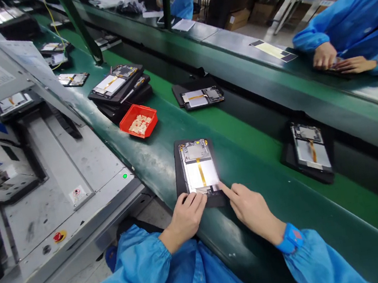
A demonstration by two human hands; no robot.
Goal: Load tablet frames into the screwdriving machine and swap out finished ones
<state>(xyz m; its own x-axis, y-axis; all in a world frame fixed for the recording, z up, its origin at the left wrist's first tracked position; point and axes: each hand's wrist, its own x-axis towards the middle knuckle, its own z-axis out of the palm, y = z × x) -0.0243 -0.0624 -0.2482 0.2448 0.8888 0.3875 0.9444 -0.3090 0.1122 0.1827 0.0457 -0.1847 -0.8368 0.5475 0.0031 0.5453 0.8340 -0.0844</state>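
Silver and black, the device (199, 166) lies at the clock-face's centre, the left hand (186, 218) touching its seven-o'clock corner, fingers together, and the right hand (253, 208) touching its four-o'clock edge, index finger extended.

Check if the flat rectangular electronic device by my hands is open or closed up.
Open: the device lies uncovered, its circuitry and bright silvery panel with orange strip both exposed.

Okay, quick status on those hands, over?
Left hand: fingers on near edge of opened device. Right hand: index finger at its near right corner. Red bin beyond, off to the left, not blocking.
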